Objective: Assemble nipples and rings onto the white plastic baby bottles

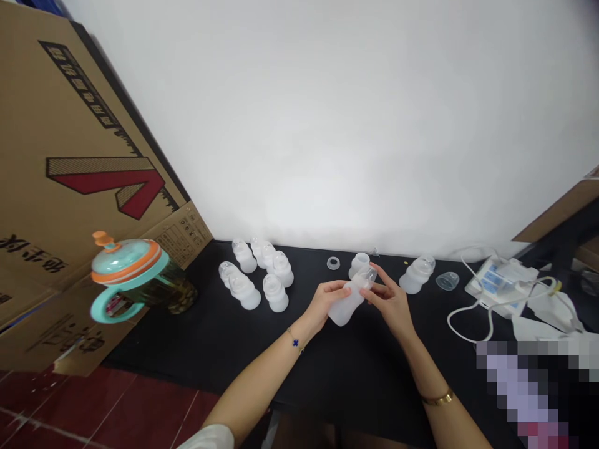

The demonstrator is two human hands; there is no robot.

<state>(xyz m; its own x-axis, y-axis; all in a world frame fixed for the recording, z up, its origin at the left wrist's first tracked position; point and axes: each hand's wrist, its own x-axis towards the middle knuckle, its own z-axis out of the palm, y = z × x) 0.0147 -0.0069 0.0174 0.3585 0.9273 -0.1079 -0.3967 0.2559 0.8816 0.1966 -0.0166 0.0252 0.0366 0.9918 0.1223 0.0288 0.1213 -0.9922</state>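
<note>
A frosted white baby bottle (345, 305) is tilted between my two hands over the black table. My left hand (326, 304) grips its body from the left, fingers wrapped around it. At the upper end, my right hand (389, 300) closes on the clear cap (368, 276) of the bottle. Just behind stands an uncapped white bottle (359, 262), partly hidden by the held one. A white collar ring (333, 263) lies to its left. Right of my hands, a capped bottle (416, 275) stands beside a loose clear cap (448, 281).
Several capped bottles (276, 293) stand in a group on the black table (206, 349), left of my hands. Further left is a large turquoise-lidded jug (135, 268) before a cardboard box (88, 156). A power strip (498, 287) with white cables lies at right. A white wall (350, 125) rises behind.
</note>
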